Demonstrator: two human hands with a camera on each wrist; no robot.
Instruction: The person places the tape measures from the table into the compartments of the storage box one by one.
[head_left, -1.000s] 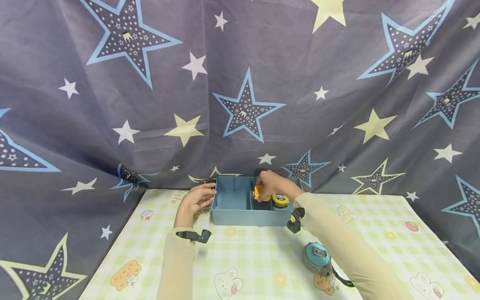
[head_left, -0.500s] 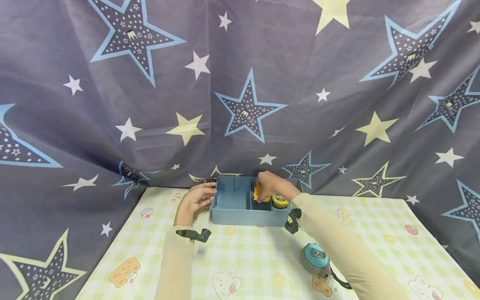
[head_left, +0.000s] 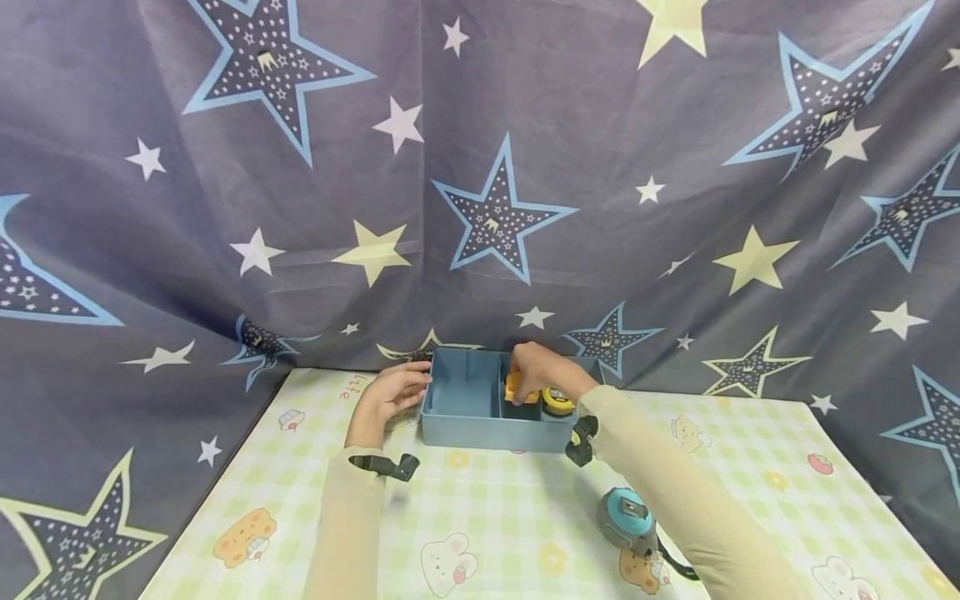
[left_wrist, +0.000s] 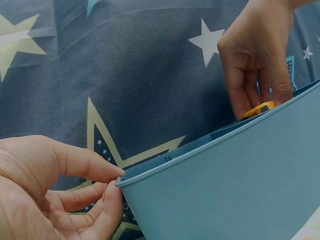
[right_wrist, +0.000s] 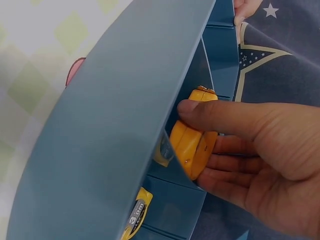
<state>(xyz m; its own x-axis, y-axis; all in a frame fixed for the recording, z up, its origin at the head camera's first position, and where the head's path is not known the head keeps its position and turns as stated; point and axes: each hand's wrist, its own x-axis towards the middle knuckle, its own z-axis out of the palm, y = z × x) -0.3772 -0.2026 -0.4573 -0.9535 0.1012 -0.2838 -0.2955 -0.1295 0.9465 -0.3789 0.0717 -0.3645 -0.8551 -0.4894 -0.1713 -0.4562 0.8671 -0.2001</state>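
Note:
A blue-grey divided box (head_left: 487, 432) stands at the back of the table. At its left end my left hand (head_left: 395, 392) holds the rim by a corner, thumb and fingertips against the edge, as the left wrist view (left_wrist: 30, 170) shows. My right hand (head_left: 542, 369) reaches into the middle compartment and grips a yellow tape measure (right_wrist: 187, 150) between thumb and fingers. Another yellow tape measure (head_left: 557, 402), marked 3.0m in the right wrist view, lies in the compartment to the right. The right hand and forearm cover part of the box's right end.
A teal and grey tape measure (head_left: 628, 517) with a black strap lies on the tablecloth (head_left: 495, 500), nearer the front and beside the right sleeve. A dark star-patterned curtain (head_left: 360, 325) hangs just behind the box.
Both hands keep almost the same places at the box, and the yellow tape measure stays in the right hand's grip. The whole head view has shifted slightly.

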